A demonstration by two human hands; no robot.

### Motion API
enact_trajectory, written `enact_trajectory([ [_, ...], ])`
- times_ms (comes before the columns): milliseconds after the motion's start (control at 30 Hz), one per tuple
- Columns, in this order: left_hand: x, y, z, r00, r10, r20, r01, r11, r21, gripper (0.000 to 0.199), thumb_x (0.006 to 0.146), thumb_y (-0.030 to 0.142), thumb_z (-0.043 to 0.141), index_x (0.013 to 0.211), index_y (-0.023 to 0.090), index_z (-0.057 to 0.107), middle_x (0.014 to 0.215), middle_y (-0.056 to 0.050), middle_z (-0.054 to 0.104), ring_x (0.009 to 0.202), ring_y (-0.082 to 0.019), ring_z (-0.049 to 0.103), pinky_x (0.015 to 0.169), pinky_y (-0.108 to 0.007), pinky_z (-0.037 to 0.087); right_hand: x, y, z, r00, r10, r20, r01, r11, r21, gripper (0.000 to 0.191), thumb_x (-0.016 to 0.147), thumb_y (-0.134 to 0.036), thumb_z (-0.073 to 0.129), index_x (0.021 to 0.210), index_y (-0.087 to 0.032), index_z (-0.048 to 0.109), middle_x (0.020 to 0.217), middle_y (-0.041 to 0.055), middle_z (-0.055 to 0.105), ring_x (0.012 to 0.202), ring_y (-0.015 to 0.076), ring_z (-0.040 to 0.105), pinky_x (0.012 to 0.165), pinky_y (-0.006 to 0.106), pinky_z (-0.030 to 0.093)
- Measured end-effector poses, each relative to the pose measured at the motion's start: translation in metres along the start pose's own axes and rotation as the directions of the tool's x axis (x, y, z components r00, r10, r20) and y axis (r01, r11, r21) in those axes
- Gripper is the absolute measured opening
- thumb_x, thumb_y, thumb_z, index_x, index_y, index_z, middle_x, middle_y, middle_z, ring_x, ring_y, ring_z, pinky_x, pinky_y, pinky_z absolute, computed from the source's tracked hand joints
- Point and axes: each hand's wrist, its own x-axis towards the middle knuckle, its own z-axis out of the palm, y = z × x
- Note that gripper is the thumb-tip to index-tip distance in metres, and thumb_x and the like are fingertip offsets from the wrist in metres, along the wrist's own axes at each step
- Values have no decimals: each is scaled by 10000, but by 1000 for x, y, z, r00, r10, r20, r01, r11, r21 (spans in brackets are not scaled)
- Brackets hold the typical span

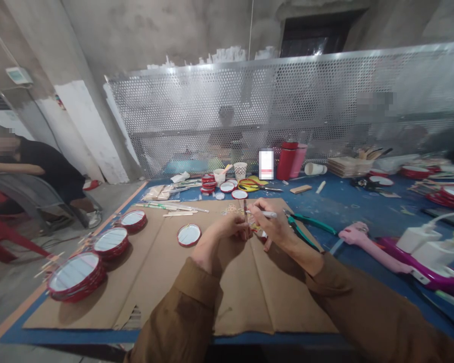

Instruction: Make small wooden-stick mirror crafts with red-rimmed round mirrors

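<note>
Over the middle of the cardboard sheet, my left hand is closed, pinching a thin brown strip that stands upright between the fingers. Just to its right, my right hand is closed around a white pen-like stick, close to the strip. The fingers hide the lower part of the strip. Beneath and behind both hands lies a small pile of loose yellowish bits. A single white disc with a red rim rests left of my left hand.
Red-rimmed drums line the left. Teal-handled pliers, a pink glue gun and a purple power strip lie right. Behind are yellow-handled scissors, paper cups and a red bottle. A person sits far left.
</note>
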Motion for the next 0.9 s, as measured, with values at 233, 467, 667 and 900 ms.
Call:
enact_trajectory([
  [233, 3, -4, 0, 1000, 0, 9, 0, 1000, -10, 212, 770, 231, 564, 584, 136, 598, 492, -12, 551, 494, -104, 513, 549, -232, 405, -1, 0, -1, 1000, 2, 12, -2, 1000, -30, 325, 892, -468, 409, 730, -214, 530, 568, -24, 518, 468, 122, 487, 434, 220, 318],
  [467, 1, -4, -2, 1000, -24, 5, 23, 999, 42, 234, 793, 238, 547, 592, 135, 605, 509, -20, 561, 489, -104, 510, 524, -238, 379, -1, 3, -1, 999, -38, 25, 39, 998, -47, 342, 900, -475, 409, 740, -204, 545, 591, -15, 530, 500, 123, 497, 448, 213, 339],
  [667, 1, 0, 0, 1000, 15, 12, -15, 1000, -8, 244, 777, 227, 578, 549, 139, 585, 494, -18, 552, 486, -98, 502, 563, -242, 400, -2, -4, -3, 999, -2, 53, 5, 999, -41, 359, 901, -503, 407, 778, -206, 566, 604, -6, 545, 485, 132, 508, 401, 213, 314],
  [900, 2, -3, 1, 1000, 22, -18, -23, 999, -23, 219, 774, 199, 555, 569, 139, 603, 500, -18, 556, 497, -107, 504, 571, -252, 406, -3, -7, -4, 998, -37, 48, 40, 996, -82, 330, 909, -437, 395, 740, -209, 563, 604, 6, 562, 554, 149, 551, 475, 226, 353],
])
